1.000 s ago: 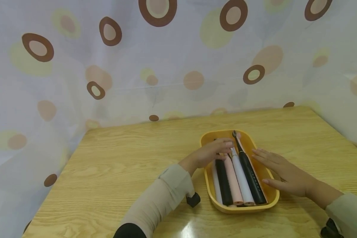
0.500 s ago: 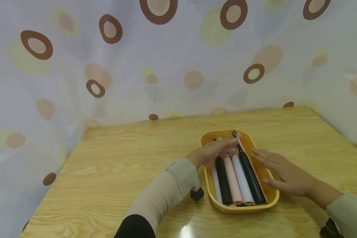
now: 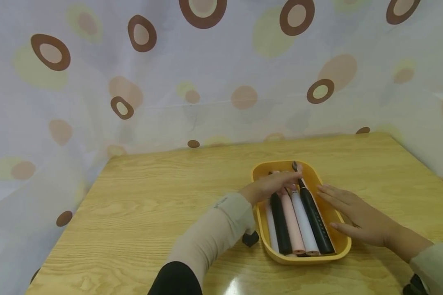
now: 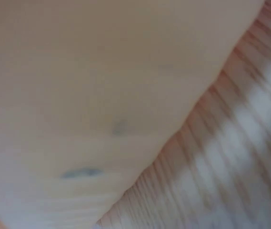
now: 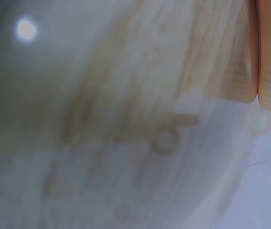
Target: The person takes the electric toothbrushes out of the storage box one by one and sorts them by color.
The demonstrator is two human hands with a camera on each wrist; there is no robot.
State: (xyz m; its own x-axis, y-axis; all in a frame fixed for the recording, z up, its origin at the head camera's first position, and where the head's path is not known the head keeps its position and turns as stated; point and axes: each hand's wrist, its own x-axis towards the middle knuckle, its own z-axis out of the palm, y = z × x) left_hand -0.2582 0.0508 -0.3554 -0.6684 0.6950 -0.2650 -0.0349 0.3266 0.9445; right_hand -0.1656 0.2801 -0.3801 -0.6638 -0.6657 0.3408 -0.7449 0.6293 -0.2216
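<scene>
- Right hand (image 3: 359, 215): fingers straight, thumb held apart, laid along the right rim of the yellow tray (image 3: 308, 261) as if to steady it; I see nothing pinched there.
- Left hand (image 3: 275, 186): reaches across the tray from the other side, fingers stretched out over the slim necks, tips at the rightmost black toothbrush (image 3: 317, 223). Whether they touch it or merely hover, I can't tell.
- Inside the tray, handle ends at its near side, lie a leftmost white toothbrush (image 3: 272, 229), a second black toothbrush (image 3: 281, 225), a pink toothbrush (image 3: 293, 225) and a middle white toothbrush (image 3: 304, 225), beside that rightmost one. Slips of colour beneath hint at more below.
- As I judge it, the brushes are in and the lining-up is mostly done, since the handles run nearly parallel. Several heads are hidden, so whether any straightening is left, I can't say.
- Beneath the tray spreads the wood-grained worktop (image 3: 162, 196); past its far edge hangs a spotted cloth (image 3: 214, 61).
</scene>
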